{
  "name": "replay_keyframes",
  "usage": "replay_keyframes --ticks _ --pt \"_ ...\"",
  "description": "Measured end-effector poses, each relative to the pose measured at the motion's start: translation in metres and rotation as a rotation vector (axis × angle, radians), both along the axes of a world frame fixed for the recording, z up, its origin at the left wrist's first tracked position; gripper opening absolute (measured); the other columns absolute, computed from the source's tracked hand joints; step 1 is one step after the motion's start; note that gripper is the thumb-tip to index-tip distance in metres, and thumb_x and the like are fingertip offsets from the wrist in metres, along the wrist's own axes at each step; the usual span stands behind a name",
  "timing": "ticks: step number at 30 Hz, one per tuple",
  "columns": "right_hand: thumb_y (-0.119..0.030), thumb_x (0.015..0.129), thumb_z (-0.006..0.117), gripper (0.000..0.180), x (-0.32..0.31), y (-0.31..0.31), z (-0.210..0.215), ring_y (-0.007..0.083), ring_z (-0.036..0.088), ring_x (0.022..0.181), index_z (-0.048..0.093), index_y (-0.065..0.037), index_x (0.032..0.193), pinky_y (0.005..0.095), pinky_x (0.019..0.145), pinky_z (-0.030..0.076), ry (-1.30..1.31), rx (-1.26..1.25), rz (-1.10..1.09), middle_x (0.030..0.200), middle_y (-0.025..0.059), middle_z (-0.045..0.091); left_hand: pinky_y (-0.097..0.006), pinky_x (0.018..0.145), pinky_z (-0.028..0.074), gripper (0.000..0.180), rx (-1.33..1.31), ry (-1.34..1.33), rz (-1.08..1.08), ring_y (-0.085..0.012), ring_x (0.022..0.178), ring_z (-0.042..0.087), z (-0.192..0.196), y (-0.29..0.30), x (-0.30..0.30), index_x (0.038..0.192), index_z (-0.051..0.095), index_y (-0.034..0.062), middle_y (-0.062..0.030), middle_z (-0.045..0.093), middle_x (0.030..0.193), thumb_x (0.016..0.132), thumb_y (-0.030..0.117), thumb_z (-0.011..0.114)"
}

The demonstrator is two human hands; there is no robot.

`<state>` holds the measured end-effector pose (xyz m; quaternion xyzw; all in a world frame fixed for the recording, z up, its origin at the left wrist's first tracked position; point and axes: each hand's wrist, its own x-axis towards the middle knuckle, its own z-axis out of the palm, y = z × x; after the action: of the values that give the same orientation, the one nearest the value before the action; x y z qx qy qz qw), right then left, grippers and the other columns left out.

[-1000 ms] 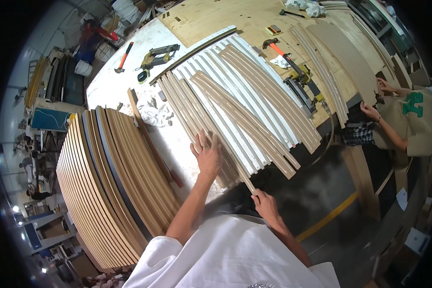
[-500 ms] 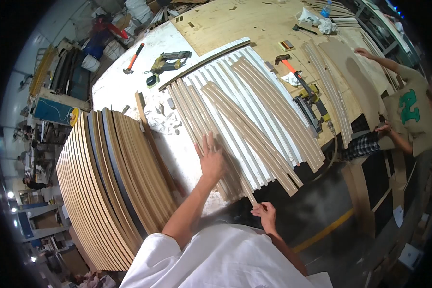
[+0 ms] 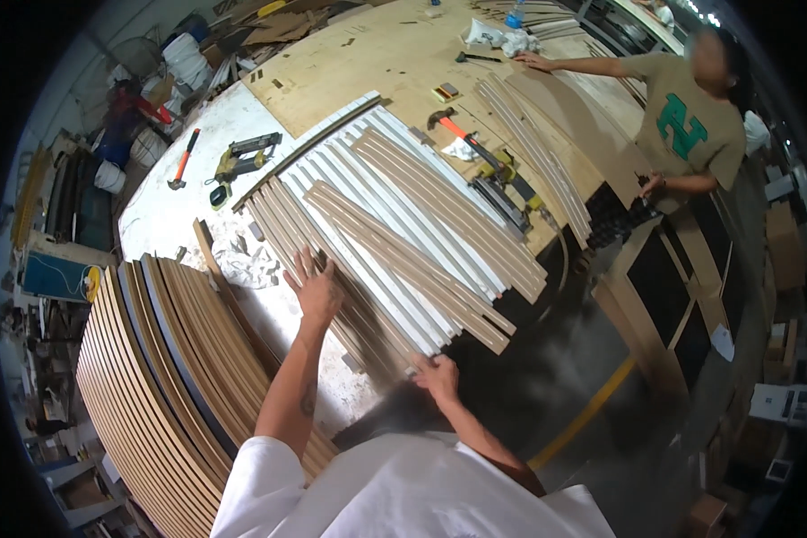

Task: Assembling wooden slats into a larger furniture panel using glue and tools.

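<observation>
My left hand (image 3: pixel 316 289) lies with its fingers spread on a row of long brown strips (image 3: pixel 285 215) at the left of a slatted layout. My right hand (image 3: pixel 438 377) is at the near end of that row, its fingers bent and closed on a strip's end, which they partly cover. White grooved slats (image 3: pixel 332 160) run alongside. Across them slants a loose bundle of brown strips (image 3: pixel 403 260), and another brown group (image 3: pixel 448 215) rests to the right. A wooden bar (image 3: pixel 305 148) crosses the far ends.
Stacked slatted panels (image 3: pixel 152 377) stand at the left. On the table are a nail gun (image 3: pixel 247 154), a hammer (image 3: pixel 185 160), a second hammer (image 3: pixel 453 125), another nail gun (image 3: pixel 507 188) and a crumpled white cloth (image 3: pixel 242 264). A co-worker (image 3: pixel 690 117) stands at the right, one hand on a brown sheet (image 3: pixel 565 103).
The strip end that jutted toward me in my right hand no longer sticks out; that hand is now against the row's near end. My left hand stays on the strips. The whole view has shifted.
</observation>
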<state>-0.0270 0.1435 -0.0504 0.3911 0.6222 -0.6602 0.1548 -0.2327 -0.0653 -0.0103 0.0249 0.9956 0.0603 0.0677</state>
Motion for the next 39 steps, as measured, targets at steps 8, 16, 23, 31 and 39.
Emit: replay_keyframes --ticks 8,16,23,31,39 --pt "-0.033 0.097 0.055 0.037 0.044 0.115 -0.001 0.0264 0.069 0.086 0.049 -0.003 0.117 0.0349 0.072 0.058 0.141 -0.254 -0.356 0.100 0.0175 0.067 -0.061 0.110 0.016 0.058 0.310 0.124 0.065 -0.0399 0.140 0.024 0.023 0.031 0.064 0.127 0.057 0.0028 -0.0287 0.030 0.147 0.069 0.005 0.065" --pt "-0.023 0.093 0.061 0.029 0.059 0.129 0.005 0.0199 0.068 0.085 0.064 0.004 0.104 0.0309 0.075 0.056 0.069 -0.473 0.127 0.096 0.0139 0.068 -0.045 0.102 0.038 0.050 0.390 0.169 0.011 -0.0421 0.117 0.047 0.024 0.082 0.130 0.115 0.065 0.0011 -0.0277 0.048 0.132 0.066 -0.004 0.061" --pt "-0.022 0.091 0.063 0.030 0.046 0.122 0.010 0.0200 0.067 0.086 0.064 0.006 0.104 0.0283 0.075 0.055 -0.042 -0.514 0.452 0.095 0.0150 0.068 -0.054 0.111 0.022 0.049 0.154 0.176 -0.029 -0.0427 0.135 0.029 0.012 0.077 0.128 0.125 0.057 0.0046 -0.0273 0.033 0.144 0.076 0.002 0.055" --pt "-0.016 0.096 0.053 0.025 0.041 0.107 0.006 0.0218 0.067 0.085 0.062 0.006 0.103 0.0304 0.076 0.055 -0.084 -0.562 0.504 0.092 0.0148 0.067 -0.057 0.114 0.010 0.062 0.106 0.147 -0.074 -0.0385 0.144 0.012 0.012 0.072 0.104 0.132 0.055 0.0175 -0.0172 0.014 0.156 0.071 0.002 0.058" --pt "-0.023 0.098 0.052 0.030 0.038 0.095 0.004 0.0202 0.067 0.082 0.063 0.004 0.103 0.0301 0.075 0.055 -0.067 -0.447 0.377 0.091 0.0139 0.067 -0.056 0.116 0.001 0.062 0.080 0.008 -0.112 -0.0332 0.147 0.005 0.015 0.067 0.099 0.134 0.054 0.0220 -0.0105 0.011 0.159 0.075 0.006 0.058"
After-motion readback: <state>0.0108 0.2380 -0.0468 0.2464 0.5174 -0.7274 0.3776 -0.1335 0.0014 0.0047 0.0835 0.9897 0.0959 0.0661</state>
